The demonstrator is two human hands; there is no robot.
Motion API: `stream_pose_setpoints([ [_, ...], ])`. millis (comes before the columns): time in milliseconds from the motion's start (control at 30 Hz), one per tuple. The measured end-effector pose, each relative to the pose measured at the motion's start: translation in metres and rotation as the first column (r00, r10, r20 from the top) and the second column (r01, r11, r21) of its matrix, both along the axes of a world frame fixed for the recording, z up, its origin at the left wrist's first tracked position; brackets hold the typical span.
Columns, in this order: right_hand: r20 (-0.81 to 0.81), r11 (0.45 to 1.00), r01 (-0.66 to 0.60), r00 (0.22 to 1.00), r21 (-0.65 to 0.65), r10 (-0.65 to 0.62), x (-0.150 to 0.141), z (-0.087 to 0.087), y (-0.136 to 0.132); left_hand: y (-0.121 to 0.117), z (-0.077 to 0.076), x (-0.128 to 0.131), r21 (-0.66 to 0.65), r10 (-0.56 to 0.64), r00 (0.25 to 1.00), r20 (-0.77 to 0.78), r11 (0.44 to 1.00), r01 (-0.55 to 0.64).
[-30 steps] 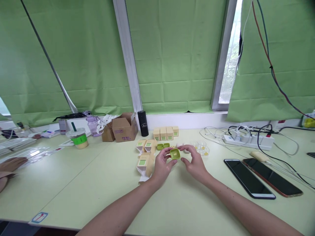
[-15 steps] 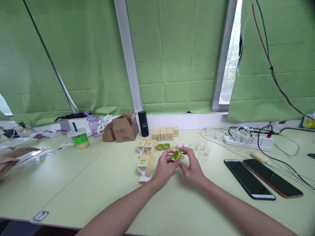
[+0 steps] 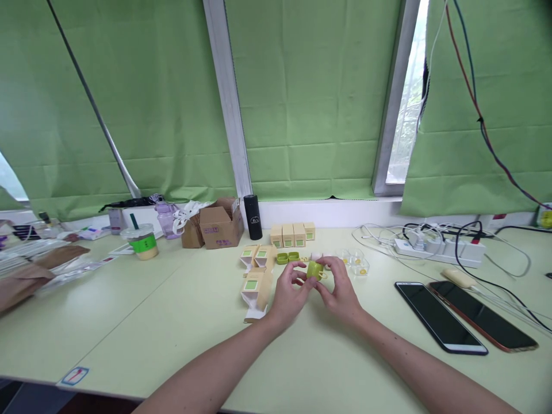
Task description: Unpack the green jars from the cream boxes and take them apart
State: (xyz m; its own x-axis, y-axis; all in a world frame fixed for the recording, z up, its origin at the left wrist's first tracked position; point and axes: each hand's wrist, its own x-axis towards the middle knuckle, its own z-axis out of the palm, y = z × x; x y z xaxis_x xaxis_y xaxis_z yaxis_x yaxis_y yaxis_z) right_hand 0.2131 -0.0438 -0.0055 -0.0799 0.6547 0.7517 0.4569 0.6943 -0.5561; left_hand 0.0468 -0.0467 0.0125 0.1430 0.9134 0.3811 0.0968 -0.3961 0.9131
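Observation:
A small olive-green case with a ring on its side [image 3: 315,270] is held between my two hands above the table. My left hand [image 3: 290,292] pinches it from the left, and my right hand [image 3: 341,288] grips it from the right near the ring. Just beyond the fingers lie two open green case halves [image 3: 287,258]. Behind my right hand are several clear plastic cups with yellow bits inside [image 3: 359,264]. Left of my left hand, opened cream cartons with green windows [image 3: 255,287] lie on the table, and closed cartons [image 3: 288,236] stand in a row farther back.
Two phones [image 3: 440,316] lie at the right, below a white power strip [image 3: 440,252] with tangled cables. A brown cardboard box [image 3: 221,226], a black cylinder [image 3: 253,217], a purple bottle [image 3: 167,219] and a drink cup [image 3: 142,241] stand toward the back left.
The green case has turned in my fingers, from its hollow side showing to its rounded outer side. Both hands keep hold of it. The view has shifted slightly.

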Motion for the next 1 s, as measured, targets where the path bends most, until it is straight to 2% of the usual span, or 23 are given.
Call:
stream_pose_setpoints([
  [200,0.016,1.0,-0.009,1.0,0.029,0.008,0.0023,0.0001,-0.0006,0.0002,-0.0018,-0.0005,0.044,0.022,1.0,-0.011,0.999,-0.022],
  [1000,-0.016,0.999,-0.048,0.999,-0.019,0.048,0.0062,-0.0013,-0.0018,0.0004,-0.0031,0.0004,0.024,0.044,0.999,-0.022,0.999,-0.043],
])
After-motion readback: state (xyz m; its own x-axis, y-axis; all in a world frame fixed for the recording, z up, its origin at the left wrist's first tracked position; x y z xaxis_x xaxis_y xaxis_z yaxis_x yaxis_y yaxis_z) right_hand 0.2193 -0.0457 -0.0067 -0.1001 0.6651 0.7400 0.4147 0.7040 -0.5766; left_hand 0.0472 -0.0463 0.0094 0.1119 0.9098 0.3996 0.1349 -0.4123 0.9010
